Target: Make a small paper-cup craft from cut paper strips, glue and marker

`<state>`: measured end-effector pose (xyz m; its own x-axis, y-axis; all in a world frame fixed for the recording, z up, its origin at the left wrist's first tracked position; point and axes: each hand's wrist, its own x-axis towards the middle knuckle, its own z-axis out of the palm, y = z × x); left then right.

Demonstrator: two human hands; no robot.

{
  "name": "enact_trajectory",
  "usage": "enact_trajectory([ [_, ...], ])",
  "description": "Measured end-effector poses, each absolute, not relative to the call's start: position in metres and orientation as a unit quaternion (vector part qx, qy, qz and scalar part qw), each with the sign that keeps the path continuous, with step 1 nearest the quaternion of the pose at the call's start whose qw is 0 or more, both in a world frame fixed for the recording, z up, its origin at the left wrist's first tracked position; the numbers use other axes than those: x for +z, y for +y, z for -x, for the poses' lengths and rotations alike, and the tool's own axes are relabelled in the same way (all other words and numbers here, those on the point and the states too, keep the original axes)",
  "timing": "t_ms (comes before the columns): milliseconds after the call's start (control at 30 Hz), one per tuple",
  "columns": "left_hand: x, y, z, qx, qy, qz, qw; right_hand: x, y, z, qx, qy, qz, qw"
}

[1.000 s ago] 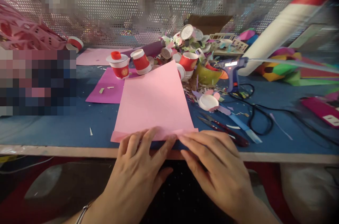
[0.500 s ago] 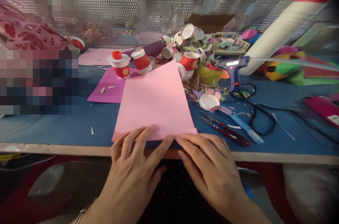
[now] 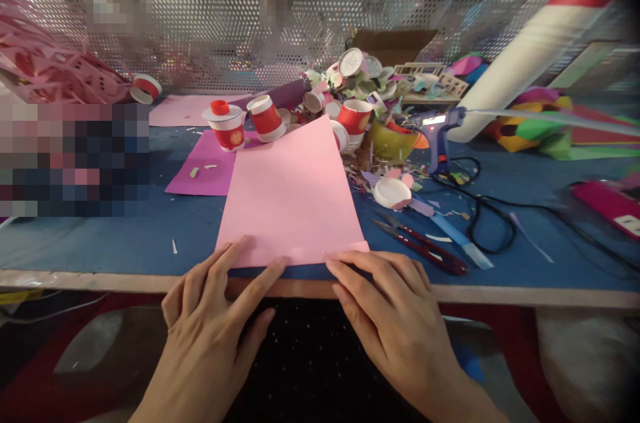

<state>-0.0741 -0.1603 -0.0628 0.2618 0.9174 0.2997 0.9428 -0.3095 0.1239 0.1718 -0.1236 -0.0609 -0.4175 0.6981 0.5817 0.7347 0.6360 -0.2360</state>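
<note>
A light pink paper sheet (image 3: 293,199) lies lengthwise on the blue table (image 3: 100,236), its near edge folded into a narrow strip. My left hand (image 3: 215,323) rests flat with fingertips spread on the sheet's near left corner. My right hand (image 3: 395,323) lies flat too, its fingertips pressing the near right corner of the fold. Neither hand grips anything.
Red-handled scissors (image 3: 425,246) lie right of the sheet. A blue glue gun (image 3: 440,133) with a black cord stands behind them. Red paper cups (image 3: 265,117), lids and paper scraps pile up at the back. A magenta sheet (image 3: 205,166) lies to the left. A perforated metal screen closes off the rear.
My left hand has slid left along the folded near edge, from the middle to the left corner. My right hand stayed near the right corner, drawing back slightly.
</note>
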Motion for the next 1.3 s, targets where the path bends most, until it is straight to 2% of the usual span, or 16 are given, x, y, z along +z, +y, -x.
enact_trajectory([
  [367,-0.047,-0.141,0.064,-0.176,-0.488,0.854,0.025,-0.050,-0.112,-0.171,-0.030,-0.838,0.436,0.328],
  [767,-0.053,-0.138,0.039,-0.206,-0.484,0.851,-0.012,-0.053,-0.113,-0.172,-0.024,-0.834,0.444,0.326],
  [1067,-0.036,-0.123,0.059,-0.213,-0.495,0.842,-0.022,-0.048,-0.104,-0.170,0.034,-0.830,0.452,0.326],
  [1300,-0.017,-0.107,0.073,-0.191,-0.430,0.880,-0.068,-0.045,-0.105,-0.172,0.090,-0.829,0.438,0.336],
])
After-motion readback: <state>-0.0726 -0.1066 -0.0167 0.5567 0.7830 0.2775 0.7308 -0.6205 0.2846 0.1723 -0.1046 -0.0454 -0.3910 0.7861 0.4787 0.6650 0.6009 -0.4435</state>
